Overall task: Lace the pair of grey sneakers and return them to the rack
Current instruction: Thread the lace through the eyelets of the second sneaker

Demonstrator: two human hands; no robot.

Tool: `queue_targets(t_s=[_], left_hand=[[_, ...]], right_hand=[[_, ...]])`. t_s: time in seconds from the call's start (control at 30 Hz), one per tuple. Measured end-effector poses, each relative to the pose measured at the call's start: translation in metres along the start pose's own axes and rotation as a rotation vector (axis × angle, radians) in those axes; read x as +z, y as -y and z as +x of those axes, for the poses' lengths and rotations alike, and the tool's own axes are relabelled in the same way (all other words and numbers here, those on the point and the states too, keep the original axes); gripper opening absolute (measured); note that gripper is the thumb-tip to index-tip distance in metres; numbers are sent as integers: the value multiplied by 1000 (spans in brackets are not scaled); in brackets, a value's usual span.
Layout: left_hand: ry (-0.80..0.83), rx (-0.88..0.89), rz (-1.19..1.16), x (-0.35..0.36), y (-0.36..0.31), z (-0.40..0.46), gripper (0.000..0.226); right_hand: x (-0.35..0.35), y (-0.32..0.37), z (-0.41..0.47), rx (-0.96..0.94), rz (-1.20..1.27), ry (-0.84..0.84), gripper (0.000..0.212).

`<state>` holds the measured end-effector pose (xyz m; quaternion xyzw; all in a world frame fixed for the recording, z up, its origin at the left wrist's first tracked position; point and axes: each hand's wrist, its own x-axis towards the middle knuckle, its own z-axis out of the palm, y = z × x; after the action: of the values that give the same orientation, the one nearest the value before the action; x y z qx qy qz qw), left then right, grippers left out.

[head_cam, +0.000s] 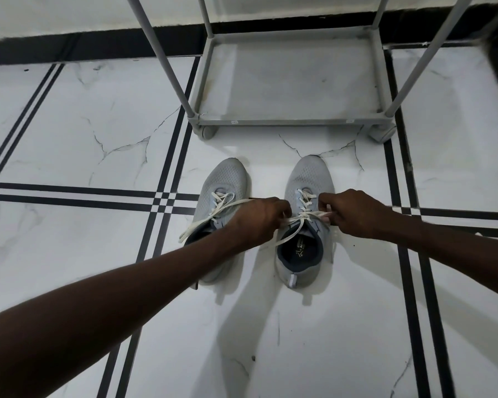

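Bare forearms reach in from the bottom edge to the pair of grey sneakers standing side by side on the floor, toes toward the rack (293, 81). Both hands work on the right sneaker (305, 222): the left hand (256, 221) is closed, pinching one end of the white lace (296, 219) just beside the top eyelets, and the right hand (354, 214) is closed on the other end, the flat cord drawn taut between them across the tongue. Crossings already run down the eyelets beyond the fingers, so this shoe looks laced up and is probably at the tightening or knotting step — no bow shows yet. Under the left wrist, the left sneaker (224, 182) has lace threaded through its front eyelets, but its ends trail loose toward the floor, so it appears unfinished. Well beyond both hands, the rack's bottom shelf is bare; neither shoe is back on it. Uppers are a perforated grey mesh with rounded toes and dark padded collars — soft, giving material. Rack tubes are smooth grey cylinders on plastic corner joints, and the floor (69, 124) is glossy white marble-veined tile with black stripes
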<state>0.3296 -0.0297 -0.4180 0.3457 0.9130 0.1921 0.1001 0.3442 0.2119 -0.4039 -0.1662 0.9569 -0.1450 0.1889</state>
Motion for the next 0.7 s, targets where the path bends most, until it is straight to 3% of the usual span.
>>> queue_targets(t_s=[0.13,0.27,0.37,0.47,0.57,0.7], left_hand=[[7,-40,0,1,-3,1,19],[85,59,223,-8,-4,7,21],[162,122,306,-18,-4,6,37],[209,155,297,-25,-4,7,40],[268,156,239,-24,-6,6,35],[274,113,216,-19,-8,0,38]], right_hand=[[-4,6,2,-52,-83,23,9],[-3,3,6,-100,-128,16,18],[-3,-6,11,-75,41,54,33],[0,-20,16,-22,199,74,36],[4,-29,18,-16,184,69,31],[7,-31,18,-34,127,80,44]])
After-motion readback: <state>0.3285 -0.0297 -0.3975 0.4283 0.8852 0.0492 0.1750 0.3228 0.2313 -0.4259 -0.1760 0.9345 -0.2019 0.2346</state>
